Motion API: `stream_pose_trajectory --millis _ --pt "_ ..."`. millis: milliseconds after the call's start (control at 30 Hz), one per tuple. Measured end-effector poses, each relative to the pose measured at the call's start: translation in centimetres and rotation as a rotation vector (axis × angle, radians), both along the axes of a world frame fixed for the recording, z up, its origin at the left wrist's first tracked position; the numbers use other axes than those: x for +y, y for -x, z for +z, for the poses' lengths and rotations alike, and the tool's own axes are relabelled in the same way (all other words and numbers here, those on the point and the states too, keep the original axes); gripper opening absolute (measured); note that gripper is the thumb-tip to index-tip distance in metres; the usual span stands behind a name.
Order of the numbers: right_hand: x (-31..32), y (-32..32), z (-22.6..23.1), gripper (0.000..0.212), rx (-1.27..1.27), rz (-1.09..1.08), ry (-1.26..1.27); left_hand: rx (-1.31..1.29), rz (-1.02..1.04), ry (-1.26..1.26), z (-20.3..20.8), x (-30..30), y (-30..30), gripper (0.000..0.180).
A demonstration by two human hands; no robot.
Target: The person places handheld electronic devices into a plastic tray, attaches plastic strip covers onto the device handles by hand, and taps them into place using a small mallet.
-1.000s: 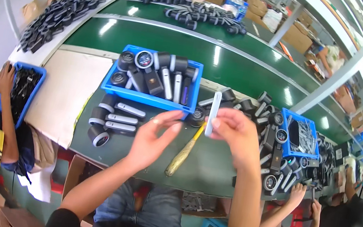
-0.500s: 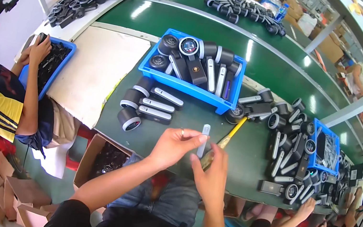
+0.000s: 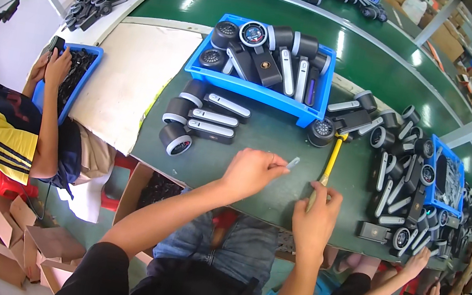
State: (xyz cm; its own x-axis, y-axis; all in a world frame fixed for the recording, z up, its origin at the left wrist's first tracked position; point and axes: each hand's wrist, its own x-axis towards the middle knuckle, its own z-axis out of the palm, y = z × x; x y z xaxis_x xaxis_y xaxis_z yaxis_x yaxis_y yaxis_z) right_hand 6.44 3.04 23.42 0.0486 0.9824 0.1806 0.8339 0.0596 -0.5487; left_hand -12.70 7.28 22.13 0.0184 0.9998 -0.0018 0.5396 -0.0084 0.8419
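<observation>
My left hand [image 3: 254,175] pinches a small pale grey strip [image 3: 293,163], like a slim cover piece, between thumb and fingertips above the green table. To its right, my right hand [image 3: 317,215] closes round the near end of a long yellow-handled tool [image 3: 333,158] that lies on the table. The tool's far end touches the black-and-grey handheld fans, so its kind is hard to make out. Left of my hands, several handheld fans [image 3: 211,128] lie side by side with their grey strips up. Beyond them stands a blue bin [image 3: 251,95] filled with more fans.
A loose pile of fans [image 3: 397,182] spreads at the right around a second blue bin [image 3: 449,207]. At the left, a co-worker in yellow and black [image 3: 14,134] handles a dark part over a blue bin [image 3: 84,83]. An open cardboard box [image 3: 132,199] stands below the table edge.
My right hand has moved right, away from the grey strip, and closed on the yellow-handled tool. My left hand now holds the strip alone, tilted. The view has shifted slightly.
</observation>
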Motion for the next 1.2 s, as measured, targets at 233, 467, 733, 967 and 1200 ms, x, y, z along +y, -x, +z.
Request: stream_pose_trajectory --millis 233,467,733,967,1200 --pt "7.8 -1.0 3.7 0.029 0.087 0.206 -0.400 0.334 0.227 -0.699 4.7 2.6 6.5 0.030" --pt "22.5 4.0 3.8 0.044 -0.285 0.137 -0.026 0.194 0.550 -0.070 1.7 15.1 21.7 0.051" --pt "29.3 3.3 6.7 0.050 -0.299 0.249 -0.138 -0.145 0.434 -0.064 4.2 19.1 24.1 0.030" --pt "29.8 3.5 19.3 0.049 -0.082 0.113 -0.076 -0.339 0.399 -0.100 18.9 21.9 23.5 0.020" --pt "36.7 -2.1 17.1 0.052 -0.250 0.199 -0.134 -0.262 0.346 -0.185 18.3 24.2 23.2 0.019"
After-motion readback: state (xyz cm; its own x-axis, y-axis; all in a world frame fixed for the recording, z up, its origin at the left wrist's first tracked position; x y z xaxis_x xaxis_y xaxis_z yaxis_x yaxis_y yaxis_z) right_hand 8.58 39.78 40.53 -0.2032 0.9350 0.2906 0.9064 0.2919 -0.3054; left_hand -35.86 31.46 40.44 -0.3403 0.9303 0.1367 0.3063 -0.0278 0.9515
